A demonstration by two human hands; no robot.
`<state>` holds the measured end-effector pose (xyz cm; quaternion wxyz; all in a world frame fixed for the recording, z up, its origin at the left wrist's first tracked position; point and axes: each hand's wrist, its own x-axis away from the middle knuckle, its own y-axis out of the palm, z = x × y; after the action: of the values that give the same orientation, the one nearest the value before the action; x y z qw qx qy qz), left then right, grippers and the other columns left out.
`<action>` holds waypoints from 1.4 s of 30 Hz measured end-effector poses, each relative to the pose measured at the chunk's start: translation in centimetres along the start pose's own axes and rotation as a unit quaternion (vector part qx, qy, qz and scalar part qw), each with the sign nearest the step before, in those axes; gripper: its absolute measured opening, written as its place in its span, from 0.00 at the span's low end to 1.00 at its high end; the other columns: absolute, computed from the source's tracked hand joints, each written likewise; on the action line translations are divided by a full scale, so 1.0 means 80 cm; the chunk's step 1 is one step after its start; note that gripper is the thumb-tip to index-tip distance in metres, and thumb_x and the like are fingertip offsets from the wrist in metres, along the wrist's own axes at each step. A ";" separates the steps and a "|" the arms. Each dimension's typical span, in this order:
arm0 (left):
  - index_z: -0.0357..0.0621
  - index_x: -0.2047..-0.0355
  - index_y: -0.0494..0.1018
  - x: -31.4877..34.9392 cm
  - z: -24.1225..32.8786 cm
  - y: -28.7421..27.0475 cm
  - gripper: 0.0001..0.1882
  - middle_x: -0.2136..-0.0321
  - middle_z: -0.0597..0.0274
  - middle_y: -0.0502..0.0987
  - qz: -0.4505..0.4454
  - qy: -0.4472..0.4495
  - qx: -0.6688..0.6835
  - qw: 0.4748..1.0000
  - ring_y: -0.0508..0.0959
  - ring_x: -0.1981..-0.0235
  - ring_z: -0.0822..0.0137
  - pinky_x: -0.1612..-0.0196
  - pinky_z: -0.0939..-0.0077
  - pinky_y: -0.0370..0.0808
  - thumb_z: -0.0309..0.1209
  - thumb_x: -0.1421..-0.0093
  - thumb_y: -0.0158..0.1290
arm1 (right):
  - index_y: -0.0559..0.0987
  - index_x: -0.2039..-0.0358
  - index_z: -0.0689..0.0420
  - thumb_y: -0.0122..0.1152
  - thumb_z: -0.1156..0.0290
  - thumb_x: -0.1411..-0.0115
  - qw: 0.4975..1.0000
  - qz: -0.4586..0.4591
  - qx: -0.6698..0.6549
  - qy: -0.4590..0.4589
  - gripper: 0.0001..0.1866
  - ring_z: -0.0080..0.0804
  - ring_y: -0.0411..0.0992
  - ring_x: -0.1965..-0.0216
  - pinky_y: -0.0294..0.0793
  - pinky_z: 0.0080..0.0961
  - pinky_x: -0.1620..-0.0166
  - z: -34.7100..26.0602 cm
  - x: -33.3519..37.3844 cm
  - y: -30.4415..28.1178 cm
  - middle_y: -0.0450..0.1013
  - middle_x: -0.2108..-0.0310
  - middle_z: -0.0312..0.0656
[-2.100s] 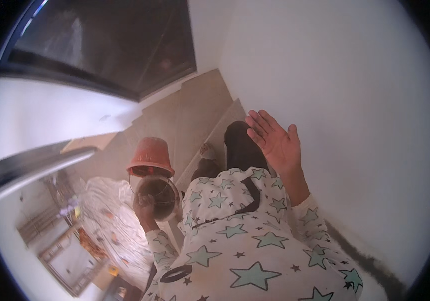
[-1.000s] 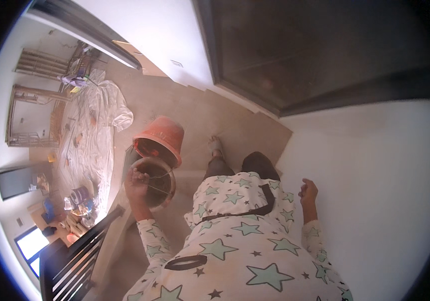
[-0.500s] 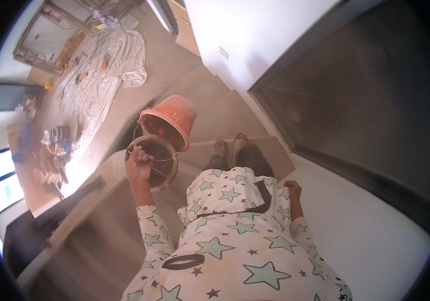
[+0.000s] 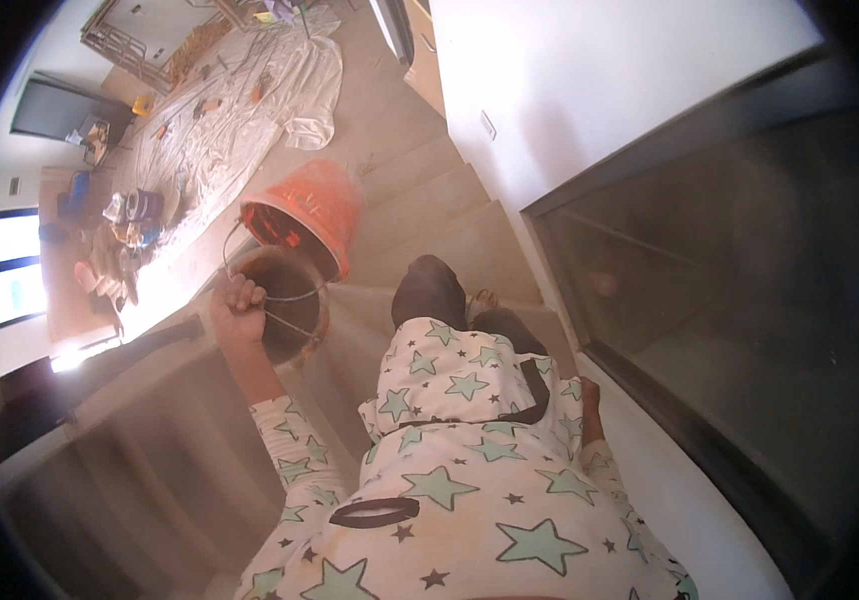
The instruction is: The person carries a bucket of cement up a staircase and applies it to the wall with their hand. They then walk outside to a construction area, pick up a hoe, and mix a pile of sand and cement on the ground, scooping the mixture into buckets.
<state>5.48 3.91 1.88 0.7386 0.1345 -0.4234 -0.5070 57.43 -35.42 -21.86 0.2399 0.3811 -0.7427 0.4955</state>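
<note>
My left hand (image 4: 239, 312) is closed around the thin wire handles of two buckets, out to the left of my body. One is an orange-red bucket (image 4: 324, 205), tilted so that its dark, smeared inside shows. Against it hangs a brownish bucket (image 4: 321, 318) with a dirty rim, nearer to me. My right hand (image 4: 590, 396) hangs low beside my right hip, close to the white wall; the star-patterned clothing partly covers it and its fingers are hidden.
I am on a staircase; beige steps (image 4: 434, 200) go down ahead. A dark glass panel (image 4: 719, 260) and a white wall (image 4: 589, 90) run along the right. Below left, a crumpled plastic sheet (image 4: 219, 150) covers the floor, with tools and scattered items on it. A ledge (image 4: 164, 345) borders the left.
My left hand and both buckets have swung left in the view. One knee has risen and hides a foot. My right hand is now less visible beside my hip.
</note>
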 end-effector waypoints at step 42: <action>0.33 0.48 0.63 -0.562 0.021 0.010 0.15 0.64 0.52 0.67 -0.133 0.327 -0.272 0.895 0.67 0.70 0.64 0.69 0.72 0.67 0.27 0.32 0.38 | 0.80 0.64 0.64 0.60 0.66 0.50 0.962 -0.138 0.110 -0.207 0.16 0.34 0.76 0.67 0.73 0.32 0.62 -0.408 -0.478 0.439 0.78 0.68 0.48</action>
<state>-1.04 43.42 -18.60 0.7688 0.1419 0.0187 -0.6232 51.27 14.79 -56.50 0.1036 0.5980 -0.6575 0.4465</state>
